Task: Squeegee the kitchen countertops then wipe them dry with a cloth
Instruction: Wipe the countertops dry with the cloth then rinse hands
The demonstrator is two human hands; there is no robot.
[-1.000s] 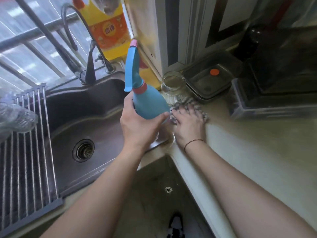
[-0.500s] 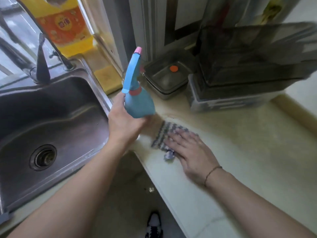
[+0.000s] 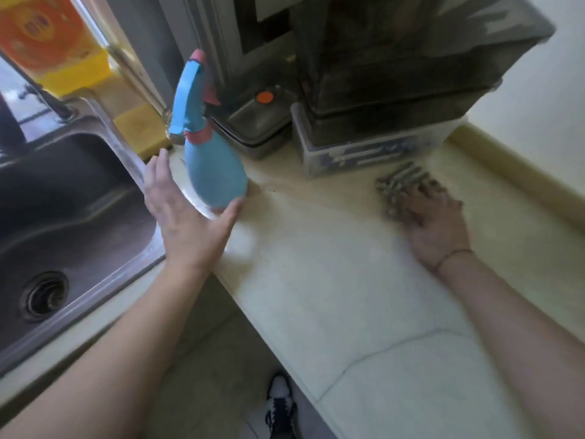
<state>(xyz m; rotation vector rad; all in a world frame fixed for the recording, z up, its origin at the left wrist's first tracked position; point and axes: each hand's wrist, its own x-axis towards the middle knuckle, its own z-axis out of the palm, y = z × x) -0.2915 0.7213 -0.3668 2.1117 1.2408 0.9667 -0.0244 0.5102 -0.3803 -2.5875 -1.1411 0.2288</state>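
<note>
- My left hand [image 3: 186,217] held the blue spray bottle [image 3: 212,166] from below, thumb on its right side and fingers curled behind it, lifted above the left end of the counter [image 3: 332,280] beside the sink [image 3: 79,201].
- My right hand [image 3: 433,217] lay flat, fingers spread, pressing the striped cloth [image 3: 397,182] onto the counter far to the right, just in front of the clear storage box [image 3: 364,150].
- The frame was blurred by motion, so I could not tell how much of the cloth sat under my palm.
- I judged this to be the drying stage; no squeegee was in view.
- To do the wipe well, I thought, I needed even pressure through the whole palm, and long overlapping strokes along the counter rather than short dabs.
- The strip along the far edge under the box and the metal container [image 3: 253,122] looked easy to miss.
- Keeping the bottle raised seemed wise, so the cloth could pass beneath it.
</note>
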